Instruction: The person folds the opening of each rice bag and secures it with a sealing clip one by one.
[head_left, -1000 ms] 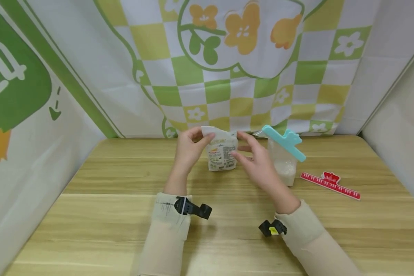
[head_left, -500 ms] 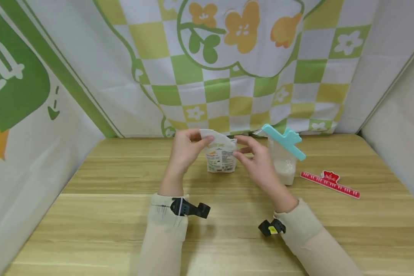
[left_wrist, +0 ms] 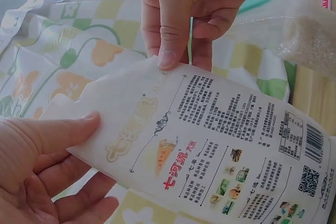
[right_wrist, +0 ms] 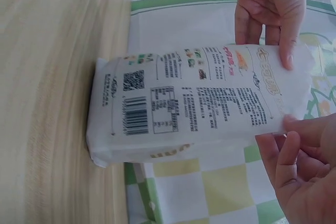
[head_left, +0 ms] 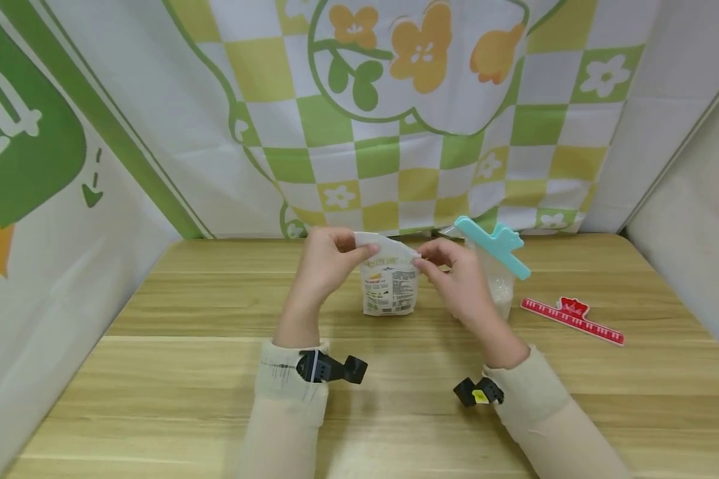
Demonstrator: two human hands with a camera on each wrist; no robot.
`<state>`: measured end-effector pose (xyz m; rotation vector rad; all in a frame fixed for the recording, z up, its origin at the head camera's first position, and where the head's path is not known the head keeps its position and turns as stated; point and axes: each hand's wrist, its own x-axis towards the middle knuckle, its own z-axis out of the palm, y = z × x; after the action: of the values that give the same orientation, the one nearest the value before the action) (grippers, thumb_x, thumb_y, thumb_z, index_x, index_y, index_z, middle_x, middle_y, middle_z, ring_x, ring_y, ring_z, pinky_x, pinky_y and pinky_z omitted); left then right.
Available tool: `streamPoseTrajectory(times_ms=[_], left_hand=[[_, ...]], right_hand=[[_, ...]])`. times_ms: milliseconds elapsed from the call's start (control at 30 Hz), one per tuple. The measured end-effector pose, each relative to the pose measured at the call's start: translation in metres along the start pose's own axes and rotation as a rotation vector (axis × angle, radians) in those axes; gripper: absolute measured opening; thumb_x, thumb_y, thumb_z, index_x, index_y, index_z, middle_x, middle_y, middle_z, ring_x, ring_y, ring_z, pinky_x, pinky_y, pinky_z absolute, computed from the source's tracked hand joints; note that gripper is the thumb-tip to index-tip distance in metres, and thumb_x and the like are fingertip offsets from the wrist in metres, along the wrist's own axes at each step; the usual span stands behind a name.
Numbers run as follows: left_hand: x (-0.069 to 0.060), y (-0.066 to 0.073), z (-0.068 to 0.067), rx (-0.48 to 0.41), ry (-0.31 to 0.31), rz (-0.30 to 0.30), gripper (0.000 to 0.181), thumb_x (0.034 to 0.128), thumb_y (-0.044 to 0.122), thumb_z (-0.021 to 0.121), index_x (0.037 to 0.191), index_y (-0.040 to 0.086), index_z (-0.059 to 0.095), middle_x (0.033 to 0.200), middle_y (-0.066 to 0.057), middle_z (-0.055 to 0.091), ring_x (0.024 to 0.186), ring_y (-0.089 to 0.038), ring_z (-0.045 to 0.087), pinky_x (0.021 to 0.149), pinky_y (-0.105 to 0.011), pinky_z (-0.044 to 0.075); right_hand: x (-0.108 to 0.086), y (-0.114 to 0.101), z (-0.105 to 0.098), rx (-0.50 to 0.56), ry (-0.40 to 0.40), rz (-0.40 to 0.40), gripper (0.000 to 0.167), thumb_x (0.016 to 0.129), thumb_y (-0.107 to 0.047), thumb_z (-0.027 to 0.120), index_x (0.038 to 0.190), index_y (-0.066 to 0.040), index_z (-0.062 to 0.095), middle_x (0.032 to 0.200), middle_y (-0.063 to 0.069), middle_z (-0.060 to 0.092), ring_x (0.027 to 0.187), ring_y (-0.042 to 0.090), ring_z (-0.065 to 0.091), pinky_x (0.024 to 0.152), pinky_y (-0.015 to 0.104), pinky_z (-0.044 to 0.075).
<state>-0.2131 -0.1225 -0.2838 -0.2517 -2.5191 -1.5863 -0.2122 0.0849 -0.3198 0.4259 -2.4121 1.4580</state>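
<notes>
A person's two hands grip a white printed rice bag (head_left: pixel 389 289), which is upright with its base down at the wood-grain table (head_left: pixel 204 386). The left hand (head_left: pixel 329 266) holds the bag's upper left part, its thumb laid flat on the printed face and its other fingers behind. The right hand (head_left: pixel 458 279) pinches the bag's upper right edge between thumb and fingertips.

Red characters (left_wrist: pixel 179 169) on the bag read "七河源", followed by smaller ones; gold script (left_wrist: pixel 131 129) runs across near the top. Two black headings appear to begin with "七", beside small colour pictures. Near the bag's base are a barcode (left_wrist: pixel 314 142) and a QR code (left_wrist: pixel 308 181); the fine print is too small to read.

To the right of the bag, partly behind the right hand, is a clear pouch (head_left: pixel 502 289) of white grains under a turquoise clip (head_left: pixel 492 247). Farther right of the bag lies a red clip (head_left: pixel 575 322) with a white keyboard pattern, its crown-shaped tab lettered illegibly. A checked, flowered cloth (head_left: pixel 377 159) hangs behind the bag.
</notes>
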Motion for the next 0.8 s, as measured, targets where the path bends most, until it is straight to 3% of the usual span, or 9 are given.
streamPoseTrajectory(times_ms=[233, 467, 633, 800], left_hand=[[-0.007, 0.002, -0.003, 0.022, -0.032, 0.003, 0.015, 0.0873, 0.016, 0.077, 0.096, 0.004, 0.078, 0.095, -0.012, 0.077, 0.088, -0.021, 0.07, 0.081, -0.035, 0.055], [-0.015, 0.006, -0.005, 0.049, -0.058, -0.007, 0.014, 0.0858, 0.017, 0.078, 0.092, 0.005, 0.079, 0.09, -0.01, 0.077, 0.082, -0.017, 0.067, 0.078, -0.032, 0.052], [-0.022, 0.011, -0.007, 0.08, -0.097, 0.005, 0.014, 0.0861, 0.018, 0.078, 0.086, 0.005, 0.079, 0.082, -0.009, 0.075, 0.069, -0.015, 0.054, 0.064, -0.027, 0.042], [-0.024, 0.019, -0.007, 0.088, -0.143, -0.001, 0.013, 0.0855, 0.018, 0.079, 0.087, 0.006, 0.079, 0.087, -0.008, 0.076, 0.074, -0.014, 0.063, 0.069, -0.028, 0.049]], right_hand=[[-0.004, -0.003, -0.006, -0.041, -0.04, -0.019, 0.008, 0.091, -0.004, 0.069, 0.096, 0.001, 0.071, 0.095, 0.017, 0.073, 0.087, 0.027, 0.069, 0.077, 0.032, 0.057], [-0.012, -0.007, -0.014, -0.054, -0.103, -0.031, 0.005, 0.09, -0.004, 0.071, 0.094, -0.001, 0.072, 0.089, 0.014, 0.075, 0.078, 0.024, 0.068, 0.063, 0.022, 0.053], [-0.019, -0.009, -0.02, -0.05, -0.136, -0.046, 0.004, 0.089, -0.003, 0.071, 0.092, 0.0, 0.072, 0.085, 0.013, 0.074, 0.073, 0.022, 0.065, 0.058, 0.021, 0.05], [-0.025, -0.011, -0.03, -0.058, -0.143, -0.067, 0.006, 0.088, -0.006, 0.073, 0.091, 0.0, 0.071, 0.084, 0.012, 0.073, 0.069, 0.015, 0.061, 0.052, 0.022, 0.046]])
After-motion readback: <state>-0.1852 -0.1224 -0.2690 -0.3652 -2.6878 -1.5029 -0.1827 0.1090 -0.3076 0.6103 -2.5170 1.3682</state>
